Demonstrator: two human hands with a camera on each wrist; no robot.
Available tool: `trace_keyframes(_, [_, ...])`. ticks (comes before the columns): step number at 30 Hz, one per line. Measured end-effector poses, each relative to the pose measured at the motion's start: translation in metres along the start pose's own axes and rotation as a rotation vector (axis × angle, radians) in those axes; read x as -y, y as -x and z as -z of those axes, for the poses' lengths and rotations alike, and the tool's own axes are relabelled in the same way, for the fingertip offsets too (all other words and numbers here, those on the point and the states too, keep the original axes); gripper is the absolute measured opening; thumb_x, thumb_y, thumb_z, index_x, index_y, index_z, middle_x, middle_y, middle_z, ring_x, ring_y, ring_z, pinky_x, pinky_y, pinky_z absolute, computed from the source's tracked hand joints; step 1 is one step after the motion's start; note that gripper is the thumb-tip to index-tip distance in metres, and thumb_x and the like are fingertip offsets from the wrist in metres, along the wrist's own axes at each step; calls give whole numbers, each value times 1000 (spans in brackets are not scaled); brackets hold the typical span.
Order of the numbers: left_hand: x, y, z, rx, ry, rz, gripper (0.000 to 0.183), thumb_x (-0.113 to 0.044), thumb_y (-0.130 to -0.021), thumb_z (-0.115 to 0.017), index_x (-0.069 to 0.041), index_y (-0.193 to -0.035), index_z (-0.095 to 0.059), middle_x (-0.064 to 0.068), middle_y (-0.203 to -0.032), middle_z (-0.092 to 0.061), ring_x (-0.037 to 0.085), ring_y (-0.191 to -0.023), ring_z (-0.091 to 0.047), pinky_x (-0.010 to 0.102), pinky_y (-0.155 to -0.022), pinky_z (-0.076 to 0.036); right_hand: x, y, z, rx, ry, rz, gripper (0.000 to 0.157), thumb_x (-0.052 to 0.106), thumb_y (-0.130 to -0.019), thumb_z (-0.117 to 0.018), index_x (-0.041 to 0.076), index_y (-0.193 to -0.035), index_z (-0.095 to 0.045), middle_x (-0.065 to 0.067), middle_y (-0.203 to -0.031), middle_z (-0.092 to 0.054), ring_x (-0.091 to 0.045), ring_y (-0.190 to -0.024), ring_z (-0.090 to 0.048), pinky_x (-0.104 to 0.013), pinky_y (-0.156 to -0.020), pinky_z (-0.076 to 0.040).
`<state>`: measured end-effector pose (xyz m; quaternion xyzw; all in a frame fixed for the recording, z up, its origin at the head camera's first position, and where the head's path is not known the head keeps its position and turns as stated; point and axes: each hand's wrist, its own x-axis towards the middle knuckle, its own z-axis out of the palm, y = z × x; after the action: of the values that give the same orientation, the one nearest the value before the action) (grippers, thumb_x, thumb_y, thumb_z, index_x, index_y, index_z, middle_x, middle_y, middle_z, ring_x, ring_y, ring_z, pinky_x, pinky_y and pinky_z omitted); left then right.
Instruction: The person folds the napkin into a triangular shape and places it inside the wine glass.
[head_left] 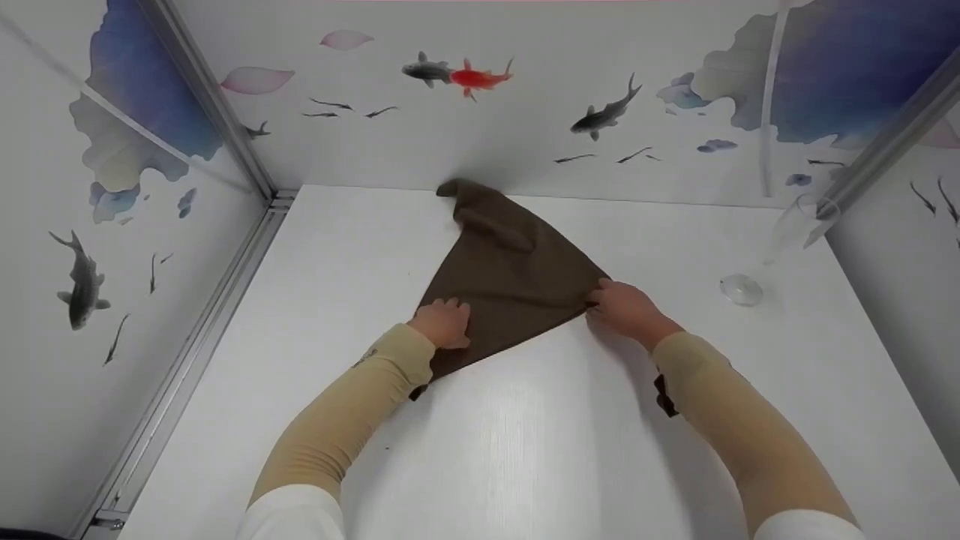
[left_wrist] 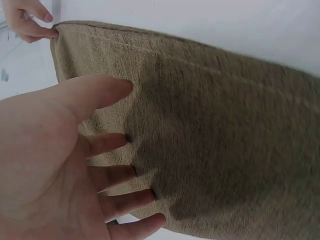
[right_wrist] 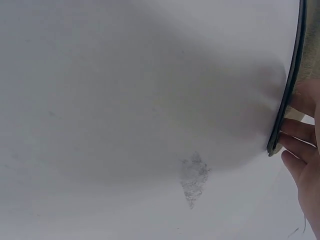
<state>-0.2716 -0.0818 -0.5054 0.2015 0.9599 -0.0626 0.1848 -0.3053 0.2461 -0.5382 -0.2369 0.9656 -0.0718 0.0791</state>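
A brown cloth napkin lies folded on the white table, its far end bunched up against the back wall. My left hand rests on its left part. In the left wrist view the fingers of the left hand are spread and nearly straight, with fingertips at the fabric. At the right corner of the napkin, my right hand pinches the edge between thumb and fingers. The right wrist view catches this hand at the frame's side, fingers round the dark folded edge.
A clear stemmed glass stands to the right of my right hand, near the table's right side. Panels printed with fish and blue patches enclose the white table at the back and both sides, with metal rails at the left.
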Motion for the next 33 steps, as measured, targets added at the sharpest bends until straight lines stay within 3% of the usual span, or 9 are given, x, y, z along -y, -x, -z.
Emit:
trace_keyframes(5, [-3, -1, 2, -56, 17, 42, 53, -39, -95, -62, 4, -125, -58, 16, -118, -63, 30, -111, -54, 45, -87, -51, 4, 2, -1, -12, -29, -18, 18, 13, -95, -63, 0, -105, -70, -9, -93, -57, -26, -84, -56, -43, -79, -48])
trace_keyframes(12, [-6, -3, 2, -47, 121, 95, 65, -40, -95, -62, 8, -136, -48, 26, -136, -49, 39, -123, -49, 48, -96, -46, 7, 3, -1, -24, -33, -10, 10, 12, -92, -66, 2, -89, -67, -7, -84, -53, -24, -77, -51, -42, -73, -47])
trace_keyframes(14, [-6, -5, 1, -55, 130, 100, 66, -41, -95, -62, 10, -134, -49, 29, -134, -48, 40, -120, -51, 46, -95, -47, 7, 4, -2, -26, -27, -2, 11, 13, -91, -66, 4, -85, -65, -6, -82, -51, -24, -75, -50, -42, -71, -46])
trace_keyframes(19, [-8, -10, -2, -93, 117, 109, 58, -44, -95, -61, 11, -114, -62, 26, -120, -49, 34, -97, -61, 41, -81, -54, 7, 7, -5, -32, -40, 20, 10, 14, -91, -67, 6, -86, -65, -5, -83, -49, -24, -76, -47, -41, -71, -44])
trace_keyframes(23, [-12, -11, -2, -91, 120, 121, 54, -43, -94, -62, 10, -100, -68, 28, -122, -49, 36, -99, -61, 42, -81, -54, 8, 9, -7, -43, -44, 38, 8, 12, -90, -66, 4, -89, -67, -5, -84, -49, -24, -77, -47, -41, -72, -44])
trace_keyframes(26, [-15, -13, -2, -86, 117, 141, 54, -44, -95, -61, 9, -100, -71, 28, -124, -50, 37, -101, -61, 42, -83, -54, 9, 11, -8, -45, -33, 55, 9, 12, -90, -66, 4, -91, -68, -5, -84, -49, -23, -77, -47, -40, -72, -45])
trace_keyframes(33, [-27, -23, -2, -98, -6, 192, 58, -51, -97, -53, 3, -106, -71, 21, -108, -61, 31, -99, -59, 42, -83, -52, 10, 18, -11, -55, -8, 81, 11, 12, -91, -66, 2, -95, -69, -4, -84, -47, -21, -75, -46, -39, -70, -45])
